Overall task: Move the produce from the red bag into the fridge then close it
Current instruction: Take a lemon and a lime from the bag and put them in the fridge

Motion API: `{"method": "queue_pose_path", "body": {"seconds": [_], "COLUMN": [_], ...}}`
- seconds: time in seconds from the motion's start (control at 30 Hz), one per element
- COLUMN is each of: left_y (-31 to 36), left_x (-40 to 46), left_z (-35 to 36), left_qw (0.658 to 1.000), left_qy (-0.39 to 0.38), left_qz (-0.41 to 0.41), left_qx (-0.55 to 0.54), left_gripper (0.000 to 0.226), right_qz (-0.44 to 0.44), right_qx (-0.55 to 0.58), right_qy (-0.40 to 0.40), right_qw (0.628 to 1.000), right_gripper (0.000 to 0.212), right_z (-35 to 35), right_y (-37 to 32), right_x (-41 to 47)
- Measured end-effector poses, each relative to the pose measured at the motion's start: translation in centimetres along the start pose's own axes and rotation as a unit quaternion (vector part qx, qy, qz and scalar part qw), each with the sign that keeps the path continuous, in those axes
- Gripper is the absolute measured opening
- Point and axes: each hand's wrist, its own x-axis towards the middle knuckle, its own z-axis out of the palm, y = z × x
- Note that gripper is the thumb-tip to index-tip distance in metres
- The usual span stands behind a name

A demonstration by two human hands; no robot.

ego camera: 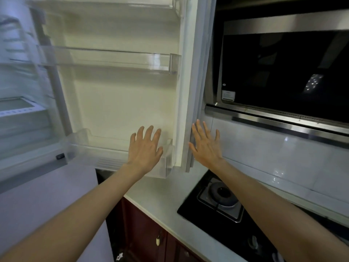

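The white fridge door stands swung open in front of me, its inner side with clear plastic door bins facing me. The fridge interior shows at the far left, blurred. My left hand reaches toward the inner face of the door near the lowest bin, fingers straight and spread. My right hand is flat with straight fingers by the door's outer edge, at or just behind it. Neither hand holds anything. The red bag and the produce are out of sight.
A black gas hob with a burner sits in the pale counter at lower right. A dark range hood hangs above it over a white tiled wall. Dark red cabinets lie below the counter.
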Motion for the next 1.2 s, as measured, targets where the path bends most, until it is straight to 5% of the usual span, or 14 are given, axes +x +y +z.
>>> {"method": "queue_pose_path", "body": {"seconds": [0.63, 1.2], "left_y": [1.1, 0.9], "left_x": [3.4, 2.0], "left_z": [1.2, -0.1], "left_qw": [1.000, 1.000], "left_qy": [-0.008, -0.015], "left_qz": [-0.022, -0.017], "left_qx": [0.008, -0.008], "left_gripper": [0.057, 0.057], "right_qz": [-0.059, -0.038], "right_qx": [0.040, 0.020], "right_qy": [0.063, -0.002], "right_qw": [0.995, 0.999], "right_gripper": [0.074, 0.064], "right_z": [3.5, 0.7], "right_y": [2.4, 1.7], "right_x": [2.1, 1.5]}}
